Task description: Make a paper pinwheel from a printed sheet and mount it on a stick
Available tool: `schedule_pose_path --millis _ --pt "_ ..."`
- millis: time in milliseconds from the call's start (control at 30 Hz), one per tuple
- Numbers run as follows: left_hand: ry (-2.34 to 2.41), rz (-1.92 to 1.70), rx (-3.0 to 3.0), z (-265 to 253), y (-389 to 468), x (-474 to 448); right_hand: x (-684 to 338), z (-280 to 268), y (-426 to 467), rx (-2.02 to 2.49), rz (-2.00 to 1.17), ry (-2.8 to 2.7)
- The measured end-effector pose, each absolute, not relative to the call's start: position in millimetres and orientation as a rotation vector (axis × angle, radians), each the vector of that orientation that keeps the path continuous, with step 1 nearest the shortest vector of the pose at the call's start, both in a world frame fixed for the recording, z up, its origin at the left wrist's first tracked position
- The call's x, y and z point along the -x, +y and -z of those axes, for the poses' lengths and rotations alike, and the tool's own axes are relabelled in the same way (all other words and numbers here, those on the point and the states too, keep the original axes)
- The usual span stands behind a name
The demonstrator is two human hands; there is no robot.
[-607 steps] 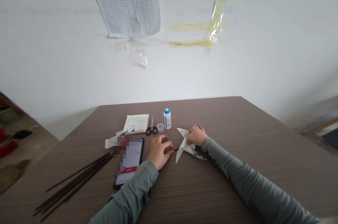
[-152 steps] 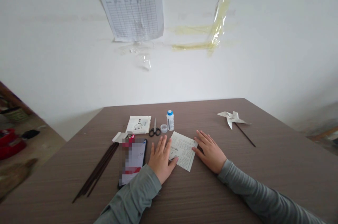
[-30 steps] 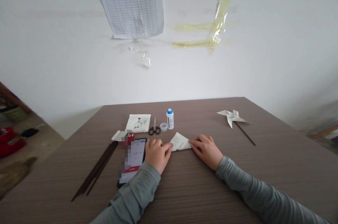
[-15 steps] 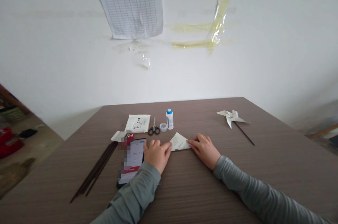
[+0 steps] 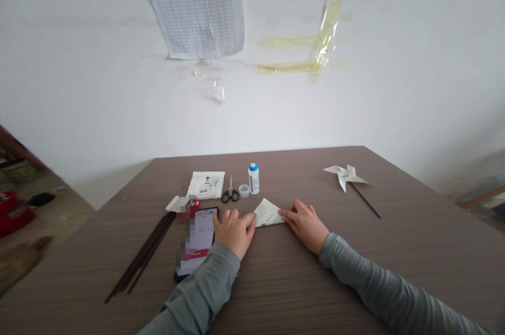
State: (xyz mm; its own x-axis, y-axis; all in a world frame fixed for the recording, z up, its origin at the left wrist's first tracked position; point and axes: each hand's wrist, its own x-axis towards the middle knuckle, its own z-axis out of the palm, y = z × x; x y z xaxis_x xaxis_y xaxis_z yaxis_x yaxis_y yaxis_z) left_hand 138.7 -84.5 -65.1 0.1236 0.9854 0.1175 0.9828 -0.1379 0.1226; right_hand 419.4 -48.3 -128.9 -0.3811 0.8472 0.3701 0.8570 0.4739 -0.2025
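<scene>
A printed sheet of paper, folded into a triangle, lies on the table with its point toward the wall. My left hand pinches its left corner between thumb and fingers. At the right corner, the fingers and thumb of my right hand close on the paper in the same way. Just beyond the paper stands a white bottle with a blue cap, beside a small clear round cup. Black-handled scissors lie left of the cup.
A phone showing a timer lies by my left forearm. Dark thin sticks lie further left, near a small red item. A stack of printed paper squares sits toward the wall. A paper pinwheel on a stick rests at the right.
Both hands stay at the corners of the folded paper, with barely visible finger movement. The phone's timer has advanced by one second.
</scene>
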Motion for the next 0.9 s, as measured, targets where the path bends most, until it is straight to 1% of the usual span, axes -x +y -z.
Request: schedule_pose_path --millis 333,533,733,900 --pt "2.031 -0.266 -2.306 53.7 -85.4 -143.5 -415.8 120.0 -55.2 1.473 -0.106 -2.287" --pt "1.999 -0.207 -2.335 42.5 -83.1 -154.6 -413.8 120.5 -57.4 1.462 -0.073 -2.274" --pt "1.91 -0.294 -2.352 55.7 -77.0 -150.6 -411.6 120.9 -56.8 1.463 -0.025 -2.26" --pt "1.86 -0.239 -2.333 59.2 -75.0 -149.8 -409.9 118.4 -58.0 1.485 -0.025 -2.242"
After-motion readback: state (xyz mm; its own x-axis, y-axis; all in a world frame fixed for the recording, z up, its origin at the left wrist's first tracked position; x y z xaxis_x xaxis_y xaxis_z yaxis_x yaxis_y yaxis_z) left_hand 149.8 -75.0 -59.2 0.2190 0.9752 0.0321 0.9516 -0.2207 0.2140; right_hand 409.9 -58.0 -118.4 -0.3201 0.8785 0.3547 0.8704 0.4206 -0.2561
